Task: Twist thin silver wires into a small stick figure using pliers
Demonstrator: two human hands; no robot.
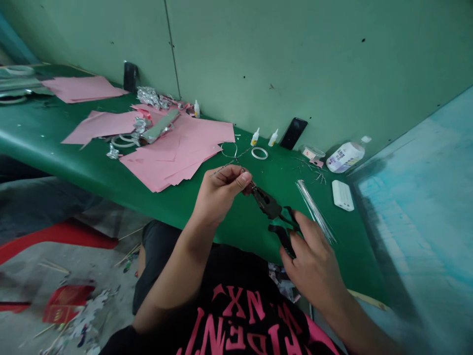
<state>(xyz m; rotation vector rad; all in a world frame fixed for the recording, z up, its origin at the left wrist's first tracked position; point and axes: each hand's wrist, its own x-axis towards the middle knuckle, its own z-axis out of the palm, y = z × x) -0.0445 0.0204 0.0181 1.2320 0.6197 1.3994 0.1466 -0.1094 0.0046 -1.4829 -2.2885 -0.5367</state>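
While the left hand pinches a twisted wire between thumb and fingers, the right hand grips the handles of the pliers, which stand apart with fingers between them. The nose of the pliers points at the left fingertips; whether it bites on the wire cannot be told, as the fingers hide that spot. The wire is held above the near side of the green table, a thin loop at its upper end.

Just beside the right hand lies a bundle of thin straight rods, with a white box to its right. Behind these are some scraps, a small clear case and a tilted bottle. A phone leans on the wall, and near it stand two glue bottles, a white ring lying just in front. Pink paper spreads over the table to the left, with crumpled foil by its far edge and another phone upright against the wall.
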